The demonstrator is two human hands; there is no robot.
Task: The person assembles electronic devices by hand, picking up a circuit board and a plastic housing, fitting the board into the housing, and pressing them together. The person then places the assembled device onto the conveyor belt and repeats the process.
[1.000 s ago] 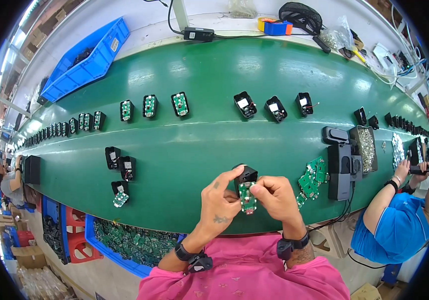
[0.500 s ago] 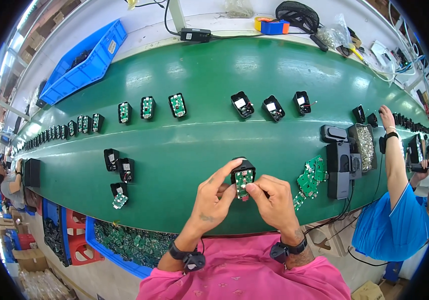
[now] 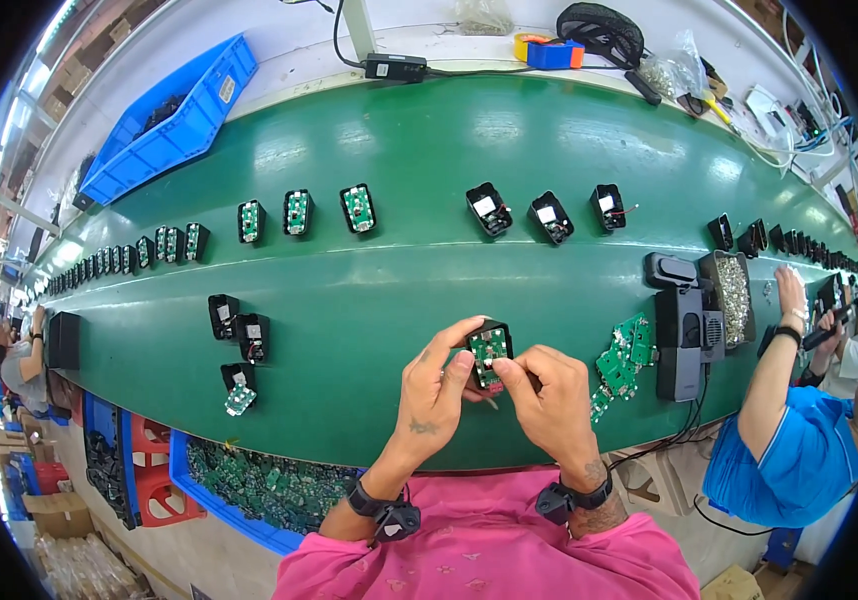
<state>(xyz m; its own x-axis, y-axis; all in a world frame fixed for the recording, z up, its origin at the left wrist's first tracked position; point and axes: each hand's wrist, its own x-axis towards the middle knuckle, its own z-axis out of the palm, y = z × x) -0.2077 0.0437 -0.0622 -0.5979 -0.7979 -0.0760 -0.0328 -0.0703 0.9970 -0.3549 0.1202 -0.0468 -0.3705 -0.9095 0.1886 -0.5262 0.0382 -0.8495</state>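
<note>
A small black plastic case (image 3: 504,331) is held up in front of me over the green bench. A green circuit board (image 3: 488,347) with white and red parts sits in its opening. My left hand (image 3: 427,395) is wrapped round the case's left side, thumb at the board's edge. From the right, my right hand (image 3: 552,398) grips the case, its thumb pressing on the board's lower part. To the left lie a black case with a tilted board (image 3: 240,401) and two black cases (image 3: 252,338). Loose green boards (image 3: 624,358) are piled to my right.
Across the bench stand cases with boards (image 3: 358,208) and cases with white-labelled parts (image 3: 552,218). A grey device (image 3: 678,340) and a bin of small metal parts (image 3: 732,295) are at right, beside a co-worker's arm (image 3: 784,320). Blue crates (image 3: 164,140) stand behind and below.
The board now lies flatter and deeper in the case, and the case is tilted differently. My right thumb has shifted slightly. The co-worker's hand at right has drawn back from the small cases.
</note>
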